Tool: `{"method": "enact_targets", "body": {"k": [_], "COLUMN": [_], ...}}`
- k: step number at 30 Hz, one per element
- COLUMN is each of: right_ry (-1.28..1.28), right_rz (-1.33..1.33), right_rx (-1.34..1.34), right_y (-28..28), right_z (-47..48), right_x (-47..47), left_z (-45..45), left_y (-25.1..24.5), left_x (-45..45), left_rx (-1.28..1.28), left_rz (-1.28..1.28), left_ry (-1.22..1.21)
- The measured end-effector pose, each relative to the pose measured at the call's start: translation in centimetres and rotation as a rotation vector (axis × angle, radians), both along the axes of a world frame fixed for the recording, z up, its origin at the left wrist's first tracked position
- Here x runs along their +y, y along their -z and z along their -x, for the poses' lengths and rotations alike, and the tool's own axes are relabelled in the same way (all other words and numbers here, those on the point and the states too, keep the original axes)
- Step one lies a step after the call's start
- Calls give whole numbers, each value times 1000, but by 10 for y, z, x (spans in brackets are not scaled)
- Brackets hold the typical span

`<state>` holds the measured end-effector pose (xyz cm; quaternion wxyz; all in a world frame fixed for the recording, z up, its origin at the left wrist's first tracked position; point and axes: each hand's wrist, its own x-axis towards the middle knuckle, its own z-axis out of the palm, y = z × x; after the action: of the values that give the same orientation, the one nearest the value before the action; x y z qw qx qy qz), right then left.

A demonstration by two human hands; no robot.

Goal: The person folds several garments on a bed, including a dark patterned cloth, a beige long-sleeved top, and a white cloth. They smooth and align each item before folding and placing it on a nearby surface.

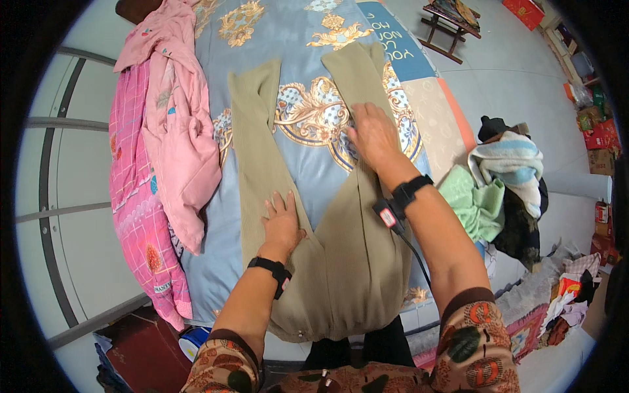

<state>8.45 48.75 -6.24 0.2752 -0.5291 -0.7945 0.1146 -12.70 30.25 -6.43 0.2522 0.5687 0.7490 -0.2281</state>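
Olive-green ribbed trousers (pixel 339 275) lie spread on a bed with a blue patterned sheet (pixel 304 162). Their waistband is at the near edge, towards my body, and the two legs point away from me in a V. My left hand (pixel 282 226) rests flat on the left leg, fingers apart. On the inner edge of the right leg lies my right hand (pixel 373 132), palm down with the fingers stretched forward. Whether its fingertips pinch any cloth is hard to see. A black band is on each wrist, the right one with a cable.
Pink garments (pixel 182 142) lie along the bed's left side over a pink checked quilt (pixel 130 196). White cabinets (pixel 83 186) stand at the left. To the right are piled towels and clothes (pixel 506 172). A folding stool (pixel 449 24) stands on the tiled floor, and boxes line the far right.
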Motion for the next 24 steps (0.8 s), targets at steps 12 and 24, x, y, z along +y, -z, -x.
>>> {"method": "enact_targets", "body": {"k": [12,24], "right_ry": [457,191], "right_rz": [213,-139], "right_rx": [242,-5], "right_y": [37,38], "right_z": [-48,-89], "right_x": [103,69], "left_z": [2,2], "left_y": [23,21], "left_x": [6,5], "left_rx": [71,106], "left_rz": [49,40], "left_ry": [22,73]}}
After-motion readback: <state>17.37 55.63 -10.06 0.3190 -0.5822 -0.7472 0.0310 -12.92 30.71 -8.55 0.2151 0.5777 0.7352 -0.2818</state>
